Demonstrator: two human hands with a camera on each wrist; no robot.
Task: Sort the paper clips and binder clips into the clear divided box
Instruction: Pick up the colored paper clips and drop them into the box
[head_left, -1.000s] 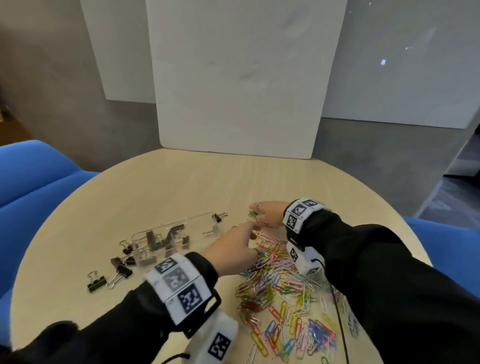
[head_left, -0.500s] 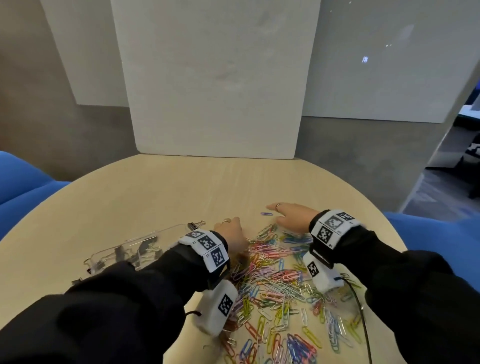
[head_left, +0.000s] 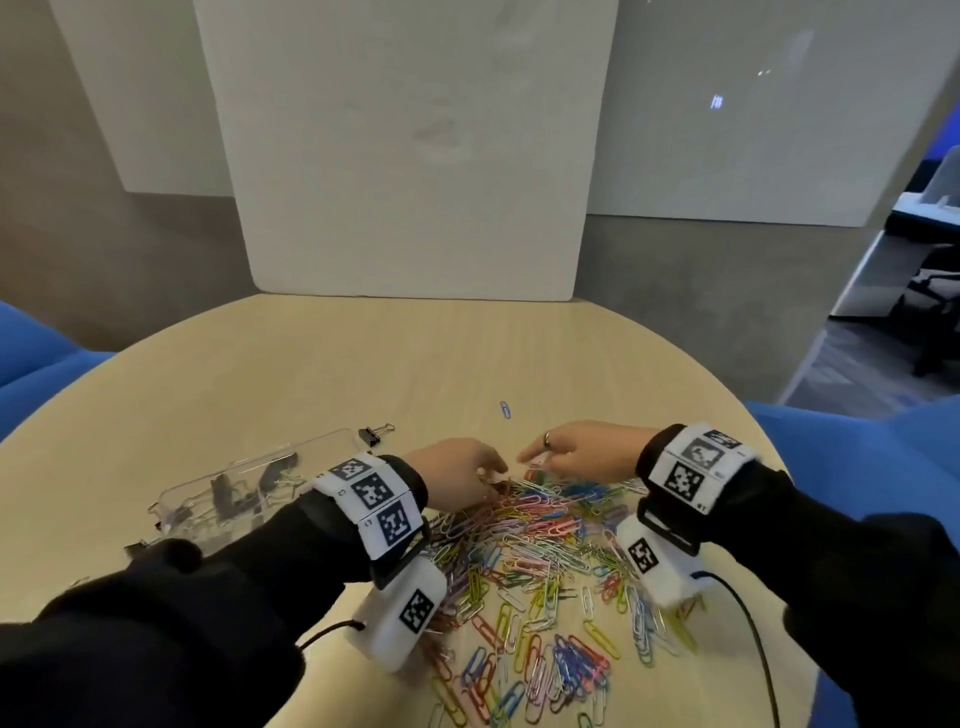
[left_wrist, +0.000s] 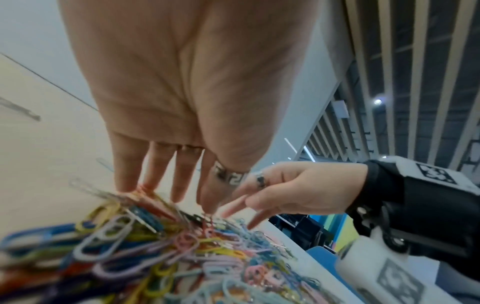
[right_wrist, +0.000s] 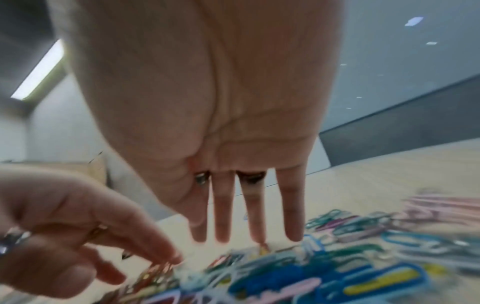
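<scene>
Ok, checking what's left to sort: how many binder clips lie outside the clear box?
2: one binder clip by the clear box's far right corner, another at its near left end, half hidden by the left sleeve. More may lie under that sleeve.

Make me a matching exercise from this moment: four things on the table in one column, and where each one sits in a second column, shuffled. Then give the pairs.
Things
1. clear divided box
2. lone blue paper clip
3. paper clip pile
4. binder clip with wire handles

Places
A. spread under both hands, near the table's front edge
B. alone on bare tabletop, beyond the right hand
C. just off the box's far right corner
D. left of the left hand, black clips inside

Pairs: 1-D, 2-B, 3-A, 4-C
</scene>
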